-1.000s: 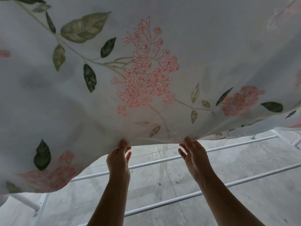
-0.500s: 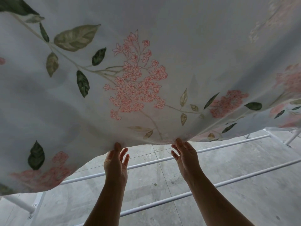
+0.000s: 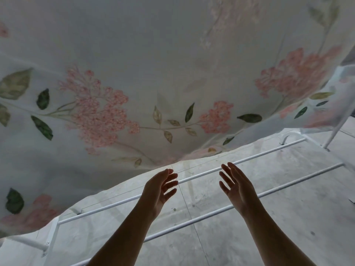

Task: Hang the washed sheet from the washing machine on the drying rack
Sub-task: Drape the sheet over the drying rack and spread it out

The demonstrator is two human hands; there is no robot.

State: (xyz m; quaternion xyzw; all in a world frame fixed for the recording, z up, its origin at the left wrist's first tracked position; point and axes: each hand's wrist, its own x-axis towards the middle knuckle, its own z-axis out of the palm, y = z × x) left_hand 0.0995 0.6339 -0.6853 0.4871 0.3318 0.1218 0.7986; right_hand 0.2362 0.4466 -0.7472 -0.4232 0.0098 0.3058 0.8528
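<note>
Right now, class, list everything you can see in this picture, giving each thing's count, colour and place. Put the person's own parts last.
sheet: one, white with pink flowers and green leaves, spread across the upper part of the view, lower edge hanging free.
drying rack: one, white, thin rails running below the sheet and behind the hands.
floor: one, pale grey slabs, beneath the rack.
left hand: one, fingers relaxed, holding nothing, just below the sheet's edge.
right hand: one, fingers straight and spread, holding nothing, below the sheet's edge.

Both hands (image 3: 160,189) (image 3: 235,186) raised, fingers spread
</note>
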